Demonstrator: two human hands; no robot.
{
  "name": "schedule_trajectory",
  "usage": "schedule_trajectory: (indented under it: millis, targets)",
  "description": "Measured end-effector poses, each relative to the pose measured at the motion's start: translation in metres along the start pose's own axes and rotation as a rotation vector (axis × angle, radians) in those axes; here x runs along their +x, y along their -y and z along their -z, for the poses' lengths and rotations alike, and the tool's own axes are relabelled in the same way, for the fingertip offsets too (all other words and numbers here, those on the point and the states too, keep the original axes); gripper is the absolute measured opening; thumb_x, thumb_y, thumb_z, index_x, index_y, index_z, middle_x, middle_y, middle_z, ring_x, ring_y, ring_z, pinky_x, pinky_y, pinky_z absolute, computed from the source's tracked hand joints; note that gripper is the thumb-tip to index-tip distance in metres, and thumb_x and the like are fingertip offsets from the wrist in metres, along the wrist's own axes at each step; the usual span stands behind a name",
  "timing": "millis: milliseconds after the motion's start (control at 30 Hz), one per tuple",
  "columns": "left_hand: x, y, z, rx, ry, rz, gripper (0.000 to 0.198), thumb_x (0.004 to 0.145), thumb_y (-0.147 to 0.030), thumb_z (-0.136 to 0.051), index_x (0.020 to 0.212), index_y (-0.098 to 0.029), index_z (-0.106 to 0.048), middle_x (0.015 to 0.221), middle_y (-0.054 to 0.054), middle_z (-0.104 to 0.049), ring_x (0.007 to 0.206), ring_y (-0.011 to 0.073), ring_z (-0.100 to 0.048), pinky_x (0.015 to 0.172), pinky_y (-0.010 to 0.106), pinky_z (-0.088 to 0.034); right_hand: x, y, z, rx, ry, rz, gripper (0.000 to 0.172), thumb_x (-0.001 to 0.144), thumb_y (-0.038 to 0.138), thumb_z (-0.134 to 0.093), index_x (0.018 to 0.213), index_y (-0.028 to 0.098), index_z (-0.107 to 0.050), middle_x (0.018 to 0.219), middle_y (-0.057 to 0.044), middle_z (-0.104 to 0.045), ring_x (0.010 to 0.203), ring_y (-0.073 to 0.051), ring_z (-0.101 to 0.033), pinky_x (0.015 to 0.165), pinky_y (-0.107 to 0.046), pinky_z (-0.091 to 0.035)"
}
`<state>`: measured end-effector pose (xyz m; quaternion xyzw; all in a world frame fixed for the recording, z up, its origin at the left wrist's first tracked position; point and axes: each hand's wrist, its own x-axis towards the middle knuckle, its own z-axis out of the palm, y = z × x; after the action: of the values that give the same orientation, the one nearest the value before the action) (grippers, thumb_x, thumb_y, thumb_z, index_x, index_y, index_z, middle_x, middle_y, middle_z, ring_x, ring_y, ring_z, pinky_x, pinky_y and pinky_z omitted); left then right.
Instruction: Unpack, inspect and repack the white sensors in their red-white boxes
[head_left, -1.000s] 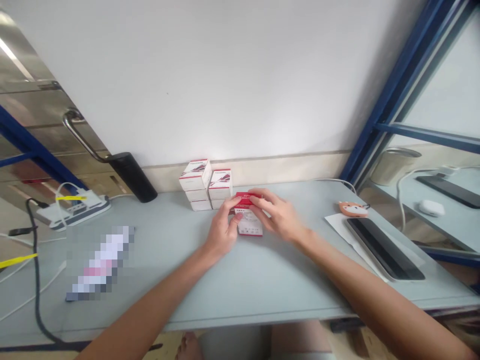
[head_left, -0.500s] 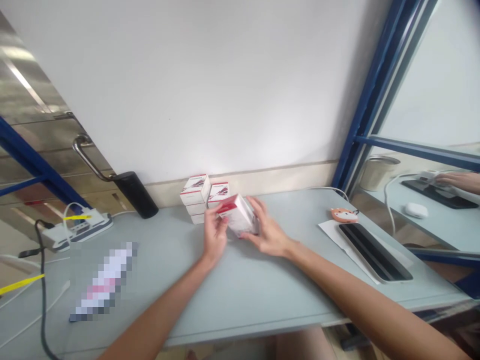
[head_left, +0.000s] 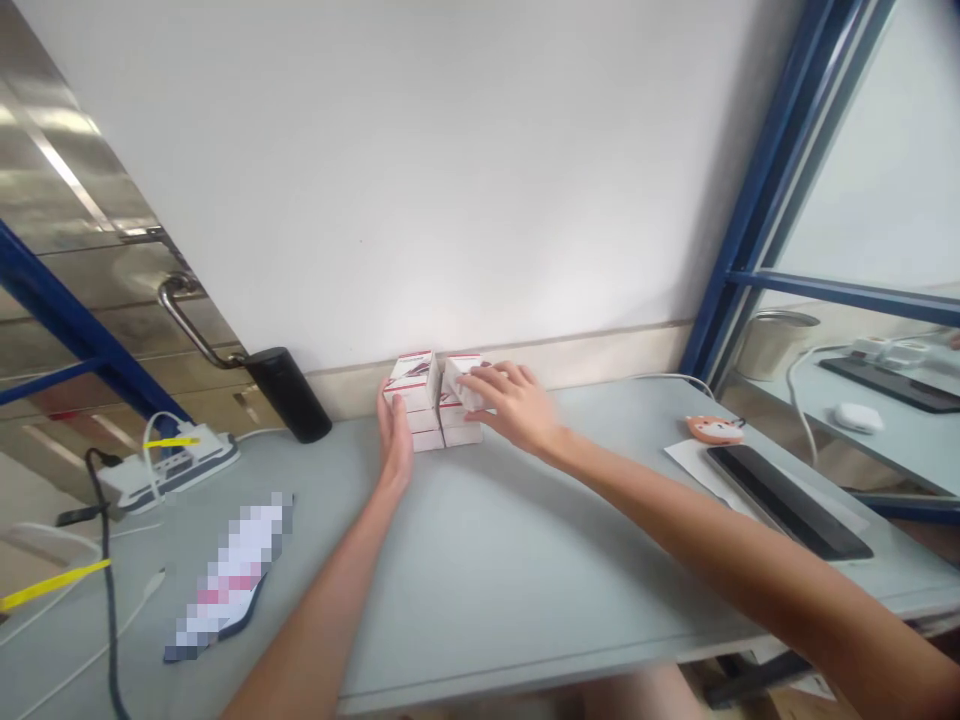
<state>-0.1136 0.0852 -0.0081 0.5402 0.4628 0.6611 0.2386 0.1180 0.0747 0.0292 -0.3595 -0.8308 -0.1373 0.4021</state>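
Note:
Small white-and-red cardboard boxes stand in two side-by-side stacks against the wall. My left hand [head_left: 396, 437] rests along the left side of the left stack [head_left: 411, 392], its fingers stretched out and the thumb at the front. My right hand [head_left: 525, 405] has its fingers closed on a white-and-red box [head_left: 457, 378], which sits slightly tilted on top of the right stack [head_left: 463, 433]. The fingers cover part of that box. A narrow gap shows between the upper boxes of the two stacks.
A black cylinder [head_left: 289, 393] and a power strip [head_left: 180, 465] with cables are on the left. A blurred-out flat item [head_left: 232, 580] lies nearer me. On the right are an orange-and-white case [head_left: 714, 430] and a dark phone-like slab [head_left: 787, 500] on paper [head_left: 686, 460]. A blue frame [head_left: 765, 170] borders the desk.
Both hands held one box in front of the stacks before. The right hand has carried it onto the right stack; the left hand has let go and moved to the left stack's side.

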Motion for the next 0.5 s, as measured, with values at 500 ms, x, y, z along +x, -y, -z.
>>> schedule_trajectory:
  millis: [500]
  targets:
    - [-0.002, 0.017, 0.002, -0.055, 0.139, 0.063, 0.068, 0.103, -0.068, -0.046, 0.158, -0.029, -0.044, 0.167, 0.007, -0.046, 0.157, 0.0256, -0.041, 0.132, 0.043, -0.031, -0.065, -0.006, -0.015, 0.759, 0.220, -0.556, 0.087, 0.101, 0.056, -0.059, 0.171, 0.036, -0.012, 0.175, -0.017, -0.022, 0.146, -0.033, -0.053, 0.117, -0.061, -0.047]
